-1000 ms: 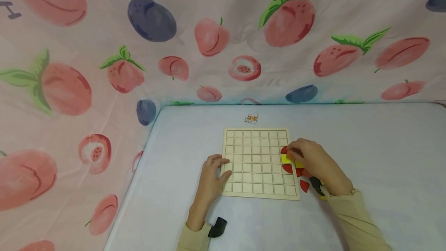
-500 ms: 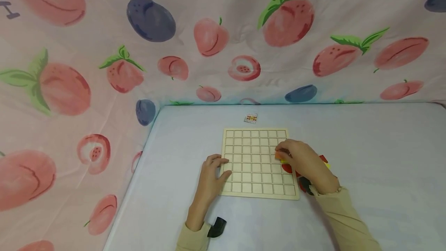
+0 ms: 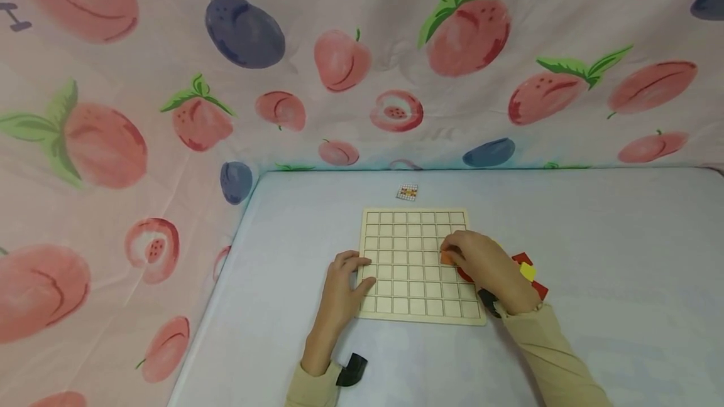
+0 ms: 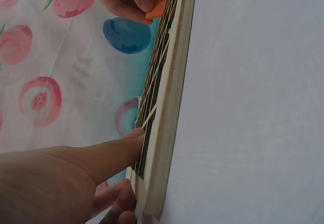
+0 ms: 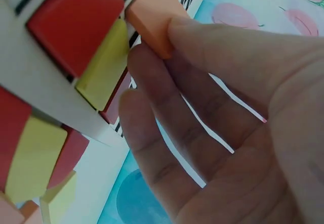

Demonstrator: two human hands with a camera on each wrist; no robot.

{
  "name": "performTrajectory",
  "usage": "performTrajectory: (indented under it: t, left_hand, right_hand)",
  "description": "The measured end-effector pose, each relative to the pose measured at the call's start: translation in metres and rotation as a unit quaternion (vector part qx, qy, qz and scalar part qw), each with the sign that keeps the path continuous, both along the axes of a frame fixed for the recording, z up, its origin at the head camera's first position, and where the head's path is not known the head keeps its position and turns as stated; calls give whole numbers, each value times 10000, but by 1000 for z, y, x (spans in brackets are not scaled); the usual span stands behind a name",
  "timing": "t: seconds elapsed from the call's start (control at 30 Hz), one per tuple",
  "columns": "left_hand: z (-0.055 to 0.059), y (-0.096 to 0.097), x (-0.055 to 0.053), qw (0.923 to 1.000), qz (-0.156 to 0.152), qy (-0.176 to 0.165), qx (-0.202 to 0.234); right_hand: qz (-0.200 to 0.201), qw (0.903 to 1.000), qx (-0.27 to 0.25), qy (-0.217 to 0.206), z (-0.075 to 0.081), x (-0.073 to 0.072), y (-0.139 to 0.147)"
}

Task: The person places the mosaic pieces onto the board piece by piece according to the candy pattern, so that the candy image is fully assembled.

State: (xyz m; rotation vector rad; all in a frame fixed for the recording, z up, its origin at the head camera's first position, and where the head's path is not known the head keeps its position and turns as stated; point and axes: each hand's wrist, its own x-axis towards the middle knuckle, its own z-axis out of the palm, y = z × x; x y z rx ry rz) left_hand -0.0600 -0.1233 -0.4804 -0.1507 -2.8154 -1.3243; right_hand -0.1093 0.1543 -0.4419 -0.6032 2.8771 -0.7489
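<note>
A wooden grid board (image 3: pixel 396 272) lies on the white table. My left hand (image 3: pixel 342 284) rests on its left edge, thumb and fingers spread along the rim. Over the board's right part, my right hand (image 3: pixel 481 262) pinches an orange square tile (image 3: pixel 447 258) between thumb and fingers. In the right wrist view this orange tile (image 5: pixel 157 16) is right at the grid, next to a red rounded tile (image 5: pixel 81 24) and a yellow tile (image 5: pixel 106 64) set in cells. Another red tile beyond the yellow one is partly hidden by the fingers.
Loose red tiles (image 3: pixel 539 290) and a yellow tile (image 3: pixel 528 271) lie right of the board, partly covered by the right hand. A black curved piece (image 3: pixel 352 370) is by the left sleeve. Behind the board lies a small patterned card (image 3: pixel 407 191). Fruit-print cloth (image 3: pixel 339 112) hangs behind the table.
My right hand has moved left with the orange tile, from the board's right rim to a cell left of the yellow tile. The left hand has stayed in place.
</note>
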Motion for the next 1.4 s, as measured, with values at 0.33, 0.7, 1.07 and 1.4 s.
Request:
performTrajectory:
  t: [0.33,0.7,1.07,1.4]
  left_hand:
    - [0,0,1,10000,-25,-32,17]
    - [-2,0,0,10000,-2,10,-49]
    - [-2,2,-2,9999,-17,131,-27]
    - [-2,2,0,9999,24,101,-115]
  right_hand:
    - [248,9993,-185,218,-2,0,1]
    - [39,10000,-57,61,-3,0,-1]
    - [-50,9996,39,285,3,-1,8]
    - [-187,9991,68,384,7,1,26]
